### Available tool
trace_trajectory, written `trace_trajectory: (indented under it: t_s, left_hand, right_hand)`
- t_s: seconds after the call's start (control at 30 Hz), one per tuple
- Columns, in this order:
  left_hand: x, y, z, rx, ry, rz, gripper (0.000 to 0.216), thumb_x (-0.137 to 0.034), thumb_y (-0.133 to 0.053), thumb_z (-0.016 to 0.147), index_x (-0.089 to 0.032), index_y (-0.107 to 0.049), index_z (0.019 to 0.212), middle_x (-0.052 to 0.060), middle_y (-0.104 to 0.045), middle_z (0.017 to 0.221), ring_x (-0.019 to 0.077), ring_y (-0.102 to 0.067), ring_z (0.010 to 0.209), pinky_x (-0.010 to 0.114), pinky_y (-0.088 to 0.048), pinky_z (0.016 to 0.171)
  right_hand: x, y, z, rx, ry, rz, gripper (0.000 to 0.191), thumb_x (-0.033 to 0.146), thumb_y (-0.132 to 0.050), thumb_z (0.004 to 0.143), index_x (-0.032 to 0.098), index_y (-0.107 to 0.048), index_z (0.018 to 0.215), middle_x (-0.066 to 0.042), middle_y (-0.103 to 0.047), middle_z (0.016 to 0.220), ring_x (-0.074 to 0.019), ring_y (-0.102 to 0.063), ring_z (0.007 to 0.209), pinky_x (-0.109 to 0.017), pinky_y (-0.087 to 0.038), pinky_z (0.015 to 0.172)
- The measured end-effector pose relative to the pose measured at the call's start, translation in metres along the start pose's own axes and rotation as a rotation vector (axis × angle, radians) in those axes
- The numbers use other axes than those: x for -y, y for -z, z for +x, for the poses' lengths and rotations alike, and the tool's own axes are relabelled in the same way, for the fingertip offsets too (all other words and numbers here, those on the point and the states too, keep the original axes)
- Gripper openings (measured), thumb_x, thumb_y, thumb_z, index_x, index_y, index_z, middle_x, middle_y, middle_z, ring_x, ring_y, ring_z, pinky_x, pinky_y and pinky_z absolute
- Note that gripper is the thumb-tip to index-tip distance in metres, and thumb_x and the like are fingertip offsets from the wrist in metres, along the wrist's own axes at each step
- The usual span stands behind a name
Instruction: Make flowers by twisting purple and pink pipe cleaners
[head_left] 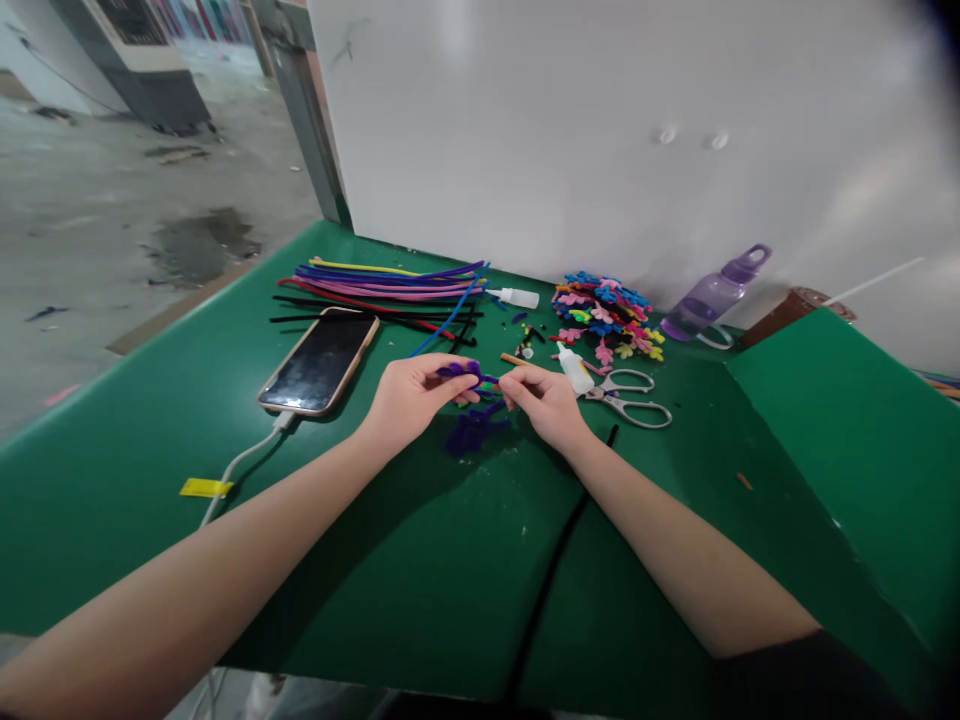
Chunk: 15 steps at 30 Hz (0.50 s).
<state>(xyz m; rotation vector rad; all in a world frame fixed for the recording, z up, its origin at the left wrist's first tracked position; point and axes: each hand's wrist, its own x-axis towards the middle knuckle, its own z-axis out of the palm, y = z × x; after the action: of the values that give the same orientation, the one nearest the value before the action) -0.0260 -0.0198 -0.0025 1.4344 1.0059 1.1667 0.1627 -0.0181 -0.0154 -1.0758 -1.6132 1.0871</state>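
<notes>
On green tbl (450,580) nr white panel (525,130), L hand (412,395), R hand (551,405), each grip clamped on purple pc (453,370), grey flr (97,190)

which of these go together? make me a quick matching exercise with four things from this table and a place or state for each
1. phone
2. scissors
3. purple fuzzy piece
4. water bottle

A. pinched between the left hand and the right hand
B. near the white panel, toward the right
C. dark screen up, joined to a white cable
D. grey ring handles showing, just beyond the right hand

Pairs: 1-C, 2-D, 3-A, 4-B
</notes>
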Motion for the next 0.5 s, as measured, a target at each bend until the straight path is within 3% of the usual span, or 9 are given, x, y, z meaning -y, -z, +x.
trace_trajectory:
  t_s: [0.13,0.3,0.4,0.5]
  left_hand:
    - [0.0027,-0.0021,0.0022,0.015,0.13,-0.186,0.029,-0.04,-0.061,0.076,-0.014,-0.063,0.091,0.005,-0.069,0.075,0.0185,-0.068,0.066,0.032,-0.057,0.067]
    - [0.0057,-0.0019,0.0034,0.004,0.175,-0.194,0.033,-0.041,-0.061,0.076,-0.013,-0.063,0.093,0.006,-0.069,0.079,0.0171,-0.068,0.068,0.03,-0.056,0.067]
    - [0.0065,-0.0014,0.0032,0.016,0.158,-0.144,0.032,-0.039,-0.062,0.076,-0.012,-0.065,0.093,0.004,-0.068,0.071,0.0143,-0.065,0.064,0.027,-0.055,0.065]
    - [0.0066,-0.0015,0.0027,0.037,0.13,-0.072,0.028,-0.035,-0.063,0.075,-0.013,-0.067,0.09,0.001,-0.065,0.062,0.0123,-0.062,0.058,0.025,-0.053,0.063]
  right_hand:
    - [-0.002,-0.0017,-0.0014,-0.133,0.088,-0.092,0.02,0.038,-0.057,0.08,0.019,-0.064,0.075,0.0,-0.06,0.069,-0.0115,-0.052,0.061,-0.028,-0.044,0.06]
    - [-0.0005,-0.0042,-0.0021,-0.195,0.222,-0.2,0.02,0.032,-0.051,0.085,0.021,-0.064,0.096,-0.005,-0.064,0.096,-0.0156,-0.059,0.081,-0.031,-0.048,0.069]
    - [0.0016,-0.0065,-0.0031,-0.194,0.318,-0.303,0.018,0.028,-0.052,0.084,0.022,-0.065,0.096,-0.004,-0.064,0.086,-0.0168,-0.059,0.087,-0.034,-0.047,0.078]
    - [0.0011,-0.0091,-0.0038,-0.171,0.382,-0.355,0.013,0.027,-0.055,0.083,0.022,-0.066,0.09,-0.003,-0.064,0.08,-0.0161,-0.058,0.08,-0.035,-0.048,0.077]
